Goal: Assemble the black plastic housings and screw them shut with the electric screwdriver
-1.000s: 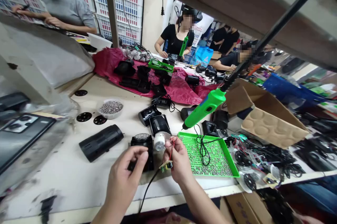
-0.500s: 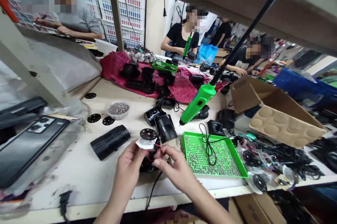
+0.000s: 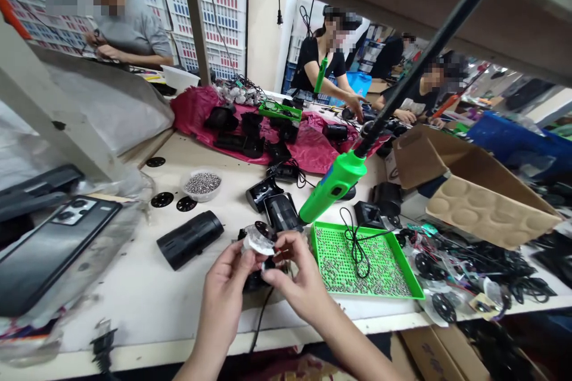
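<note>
My left hand [image 3: 230, 276] pinches a white plastic part [image 3: 260, 245] between thumb and fingers. A black slotted disc [image 3: 263, 228] sits on top of that part, tilted. At the part's right edge, the curled fingers of my right hand [image 3: 298, 265] grip it too, with the thumb lower down. A black housing beneath my hands is mostly hidden. Left of my hands lies a black cylindrical housing [image 3: 190, 239]. Just beyond them rests another open black housing [image 3: 282, 212]. A green electric screwdriver [image 3: 333, 187] hangs above the table to the right.
To the right, a green tray [image 3: 366, 265] holds screws and a black cable. A bowl of small metal pieces [image 3: 202, 185] stands near loose black discs [image 3: 161, 199]. A phone [image 3: 58, 244] lies at left, a cardboard box [image 3: 487, 190] at right. Co-workers sit across the table.
The white part with its disc has tipped and shifted slightly right. My right fingers have moved up from the red wires to its edge. A co-worker opposite has stretched out an arm.
</note>
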